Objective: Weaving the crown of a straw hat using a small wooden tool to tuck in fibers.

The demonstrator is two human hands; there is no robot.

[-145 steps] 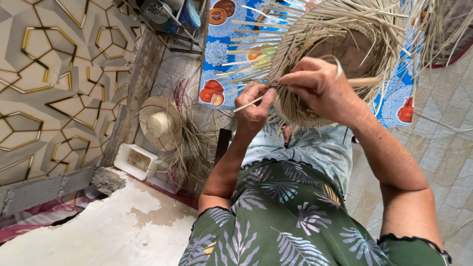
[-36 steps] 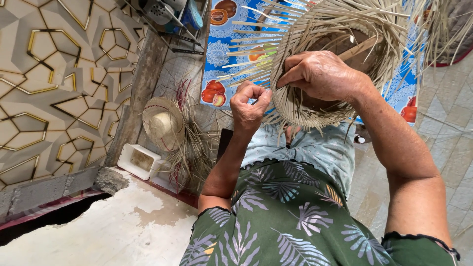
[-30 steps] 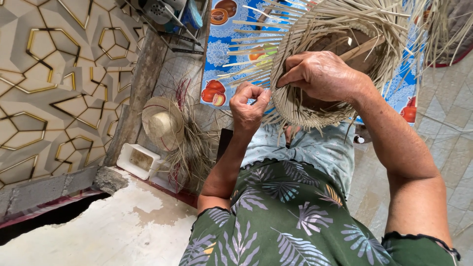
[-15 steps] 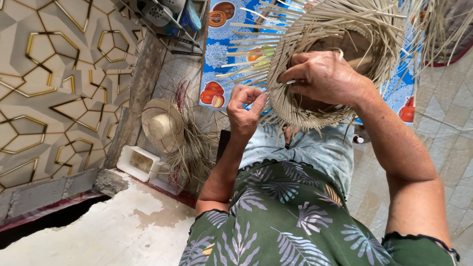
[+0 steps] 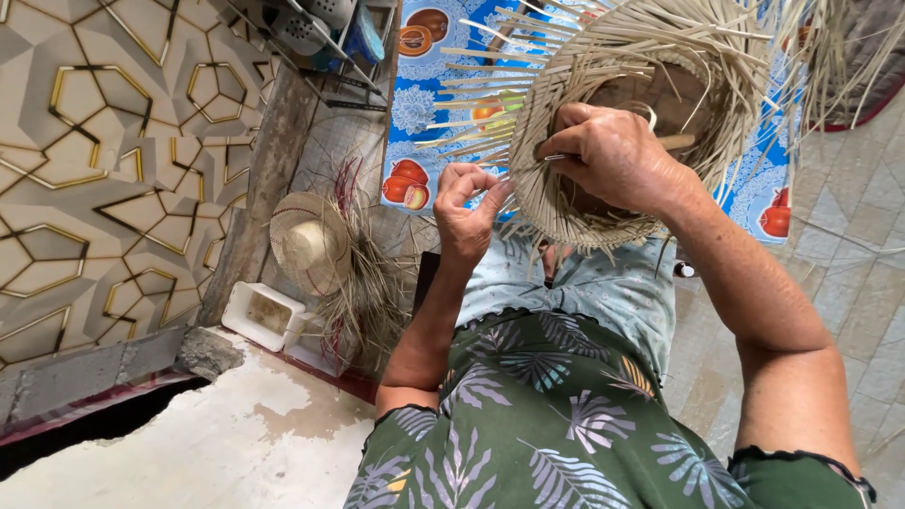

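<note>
A half-woven straw hat (image 5: 650, 66) with many loose strands sticking out rests on my lap, over a wooden form. My right hand (image 5: 617, 155) lies on the hat's inner edge, fingers closed on the straw and on a thin tool with a wooden handle (image 5: 677, 141). My left hand (image 5: 467, 207) is at the hat's left edge, thumb and fingers pinched around a single straw strand (image 5: 504, 191).
A second unfinished straw hat (image 5: 309, 243) with long loose strands lies on the floor at the left, next to a white plastic tray (image 5: 264, 316). A blue patterned cloth (image 5: 424, 104) covers the floor under the work. A wire rack (image 5: 325, 38) stands by the patterned wall.
My left hand has shifted slightly down and closer to the hat's edge, still pinching a strand. My right hand has stayed on the hat.
</note>
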